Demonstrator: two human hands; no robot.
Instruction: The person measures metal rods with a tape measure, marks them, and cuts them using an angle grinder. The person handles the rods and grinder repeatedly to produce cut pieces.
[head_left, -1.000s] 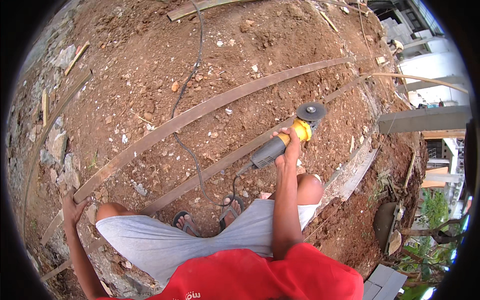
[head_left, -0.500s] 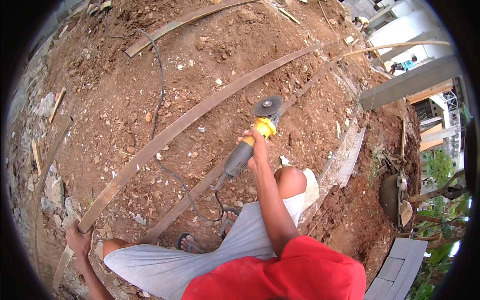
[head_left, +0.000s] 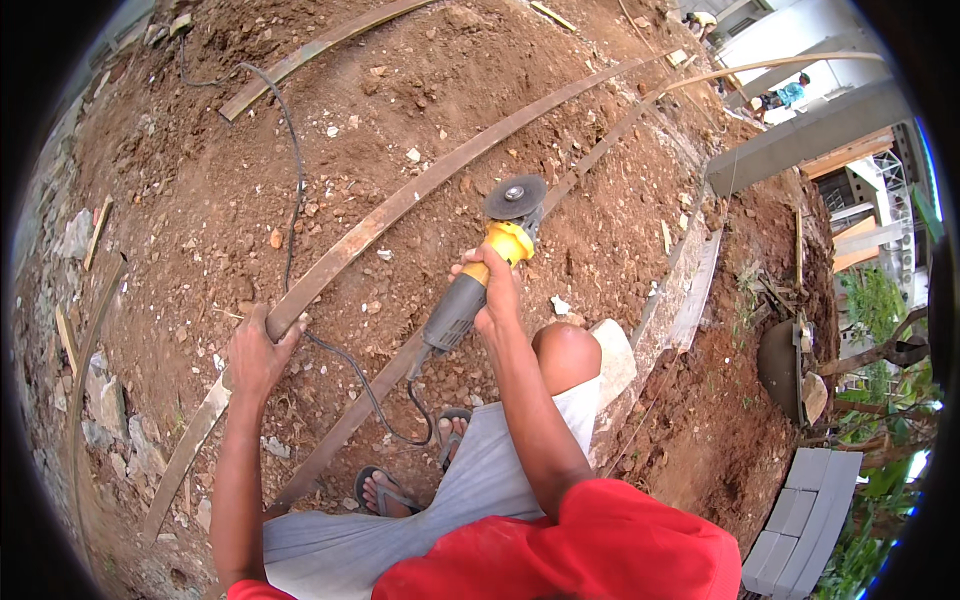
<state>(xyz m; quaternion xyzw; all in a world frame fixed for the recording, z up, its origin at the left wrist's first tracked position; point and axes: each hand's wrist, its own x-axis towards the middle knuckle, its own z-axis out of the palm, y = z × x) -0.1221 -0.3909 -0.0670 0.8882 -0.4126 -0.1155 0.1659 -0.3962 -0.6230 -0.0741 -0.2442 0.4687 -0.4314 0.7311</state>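
My right hand point(head_left: 490, 285) is closed around an angle grinder point(head_left: 456, 312) with a grey body and yellow head. Its dark round disc point(head_left: 516, 197) points away from me, held above the ground; whether it spins I cannot tell. My left hand point(head_left: 262, 350) grips a long brown flat strip point(head_left: 410, 190) that runs off to the far right. Beyond that hand, toward me, a paler length point(head_left: 190, 450) continues; I cannot tell whether it is the same strip. A second brown strip point(head_left: 350, 425) passes beneath the grinder and between my feet.
A black cord point(head_left: 292, 180) loops over the stony red soil from the grinder. Another strip point(head_left: 320, 55) lies at the far left. To the right are a concrete beam point(head_left: 810, 135), a dark basin-like vessel point(head_left: 778, 370) and grey blocks point(head_left: 800, 520). A person point(head_left: 790, 94) is far off.
My left hand has slid forward and right along the strip, away from its near left part. The right hand keeps hold of the grinder; the whole view has shifted slightly.
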